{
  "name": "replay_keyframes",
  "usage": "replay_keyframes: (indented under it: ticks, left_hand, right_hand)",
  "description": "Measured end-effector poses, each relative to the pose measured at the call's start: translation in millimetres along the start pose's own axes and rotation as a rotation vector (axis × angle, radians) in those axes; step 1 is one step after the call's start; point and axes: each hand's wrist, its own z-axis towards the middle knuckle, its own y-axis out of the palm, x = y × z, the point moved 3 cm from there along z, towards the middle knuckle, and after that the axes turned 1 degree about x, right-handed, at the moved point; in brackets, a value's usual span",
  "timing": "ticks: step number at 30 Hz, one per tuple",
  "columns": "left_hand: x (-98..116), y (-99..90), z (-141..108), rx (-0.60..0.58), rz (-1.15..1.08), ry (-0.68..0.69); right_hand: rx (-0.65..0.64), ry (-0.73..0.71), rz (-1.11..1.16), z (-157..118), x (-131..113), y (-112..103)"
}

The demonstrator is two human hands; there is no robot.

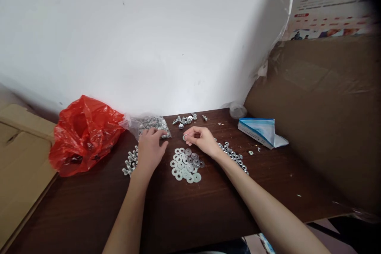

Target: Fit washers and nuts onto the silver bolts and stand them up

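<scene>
- Silvery metal is on show: a flat washer (183,138) is pinched between the thumb and fingertips of the right hand (204,142), just beyond a washer pile (185,165) spread on the dark table (181,210).
- No long axis is offered by the round washer; it is held to the right of the left hand (151,147), with a gap between.
- Fingers of the left hand are loosely parted, thumb apart, above the edge of a clear bag (155,124) of small hardware, to which it is the nearer hand; whether anything is gripped cannot be told.
- Nuts (236,158) are partly hidden by the right forearm; assembled fasteners (187,119) are grouped near the wall (178,47).
</scene>
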Motion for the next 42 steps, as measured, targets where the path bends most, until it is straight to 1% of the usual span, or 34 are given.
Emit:
replay_keyframes:
  ticks: [1,3,6,10,15,18,20,21,22,25,27,28,30,33,35,37,40,42]
  left_hand:
    - [-4,-3.3,-1,-0.013,0.076,-0.062]
    - [-11,-5.9,-2,-0.083,0.204,-0.181]
    - [-17,-5.3,-4,-0.154,0.302,-0.277]
    - [-19,-2.1,-4,-0.176,0.324,-0.299]
    - [-21,-0.6,-4,-0.112,0.273,-0.278]
    - [-19,-1.4,-1,0.006,0.169,-0.202]
    - [-13,-0.4,1,0.118,-0.01,-0.121]
    - [-9,1.6,2,0.16,-0.147,-0.094]
    - [-6,5.5,3,0.163,-0.304,-0.096]
    - [2,23.9,3,0.037,-0.713,-0.193]
    - [8,32.9,1,-0.017,-0.9,-0.228]
    - [10,35.2,0,-0.031,-0.933,-0.228]
    - [12,36.8,-1,-0.037,-0.93,-0.252]
    - [16,34.3,-2,0.007,-0.832,-0.214]
    - [19,34.2,-2,0.02,-0.764,-0.156]
    - [21,36.6,-2,0.005,-0.73,-0.127]
    - [21,40.5,-3,-0.017,-0.737,-0.14]
    - [19,41.3,-3,-0.028,-0.741,-0.165]
  right_hand:
    - [0.002,0.041,0.092,0,0,1]
    - [0.02,0.117,0.248,0,-2,3]
    - [0.051,0.192,0.403,-2,-5,4]
    - [0.058,0.245,0.526,-5,-7,7]
    - [0.049,0.299,0.572,-7,-8,11]
    - [0.046,0.329,0.573,-7,-8,10]
    - [0.054,0.341,0.587,-7,-8,8]
    - [0.058,0.344,0.599,-6,-8,7]
    - [0.06,0.344,0.61,-6,-8,6]
    - [0.056,0.332,0.625,-5,-7,6]
    - [0.058,0.326,0.622,-5,-7,7]
    - [0.066,0.322,0.618,-5,-6,7]
    - [0.09,0.312,0.605,-5,-6,8]
    - [0.123,0.272,0.566,-6,-6,9]
    - [0.129,0.219,0.533,-6,-8,10]
    - [0.117,0.15,0.471,-6,-10,11]
    - [0.089,0.053,0.35,-5,-11,13]
    - [0.077,0.014,0.307,-5,-12,14]
